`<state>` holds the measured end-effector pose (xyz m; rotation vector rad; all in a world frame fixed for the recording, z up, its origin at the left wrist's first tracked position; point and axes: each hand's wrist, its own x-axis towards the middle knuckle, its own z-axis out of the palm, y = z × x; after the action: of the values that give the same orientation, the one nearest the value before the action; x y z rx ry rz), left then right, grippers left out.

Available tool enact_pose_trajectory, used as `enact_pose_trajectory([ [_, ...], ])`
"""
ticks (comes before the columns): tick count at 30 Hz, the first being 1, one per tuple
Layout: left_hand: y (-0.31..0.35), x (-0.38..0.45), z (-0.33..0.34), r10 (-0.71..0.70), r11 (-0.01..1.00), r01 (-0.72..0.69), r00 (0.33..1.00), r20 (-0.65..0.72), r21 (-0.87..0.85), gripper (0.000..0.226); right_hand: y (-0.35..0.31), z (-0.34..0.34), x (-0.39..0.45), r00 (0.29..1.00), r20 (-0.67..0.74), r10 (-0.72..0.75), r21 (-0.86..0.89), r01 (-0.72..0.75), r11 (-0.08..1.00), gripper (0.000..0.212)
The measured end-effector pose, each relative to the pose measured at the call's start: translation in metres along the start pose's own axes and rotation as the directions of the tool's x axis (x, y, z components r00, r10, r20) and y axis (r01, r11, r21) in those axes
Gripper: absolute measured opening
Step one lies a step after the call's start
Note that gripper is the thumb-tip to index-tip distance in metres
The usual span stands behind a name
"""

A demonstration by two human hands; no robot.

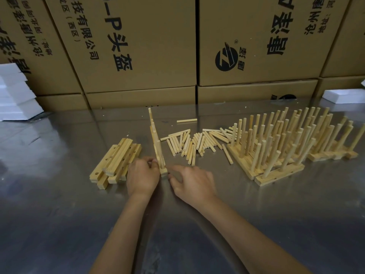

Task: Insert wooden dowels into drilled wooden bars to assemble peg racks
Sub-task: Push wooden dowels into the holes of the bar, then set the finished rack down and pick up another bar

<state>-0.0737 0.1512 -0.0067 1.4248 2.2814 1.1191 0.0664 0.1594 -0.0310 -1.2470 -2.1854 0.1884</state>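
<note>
Cardboard cartons wall the top of the frame behind our steel counter. At centre, the bar in progress runs away from us with its dowels standing up. Our left hand curls against its near end; our right hand rests just beside it, fingers low, though we cannot tell whether it pinches anything. Loose dowels lie right of centre, blank bars to the left, finished racks at right. We should steady the bar flat, keep each dowel square to its hole, and press straight down.
</note>
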Motion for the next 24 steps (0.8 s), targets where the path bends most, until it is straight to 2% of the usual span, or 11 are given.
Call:
enact_pose_trajectory([
  [3,-0.001,0.003,0.0,-0.007,1.0,0.007,1.0,0.007,0.006,0.034,-0.001,0.007,0.01,0.999,-0.023,-0.041,-0.096,0.039,0.995,0.036],
  [7,0.0,0.002,0.0,-0.007,1.0,0.007,1.0,0.03,0.014,0.044,-0.002,0.011,0.028,1.0,-0.002,-0.017,-0.144,0.017,0.989,0.041],
  [10,0.001,-0.002,-0.001,0.023,0.999,-0.024,0.999,0.033,0.042,0.025,-0.002,0.014,0.039,1.0,0.024,0.014,-0.119,-0.011,0.993,0.041],
  [13,0.004,-0.001,-0.002,0.048,0.996,-0.053,0.997,0.067,0.076,0.007,0.002,0.019,0.039,1.0,0.008,0.021,-0.103,-0.02,0.994,0.028],
  [16,0.004,0.0,0.0,0.074,0.994,-0.081,0.992,0.103,0.067,0.021,0.007,0.021,0.039,0.995,-0.036,0.088,-0.041,-0.09,0.995,0.028],
  [19,-0.002,0.003,0.003,0.097,0.99,-0.104,0.992,0.081,0.097,0.029,0.009,0.022,0.039,0.99,-0.06,0.126,0.012,-0.126,0.992,0.032],
  [21,-0.004,0.006,0.004,0.094,0.982,-0.105,0.993,0.078,0.155,0.036,0.01,0.022,0.04,0.987,-0.066,0.144,0.045,-0.141,0.989,0.035],
  [24,-0.005,0.011,0.007,0.085,0.933,-0.13,0.986,0.144,0.335,0.046,0.011,0.022,0.04,0.985,-0.07,0.156,0.06,-0.152,0.987,0.037],
])
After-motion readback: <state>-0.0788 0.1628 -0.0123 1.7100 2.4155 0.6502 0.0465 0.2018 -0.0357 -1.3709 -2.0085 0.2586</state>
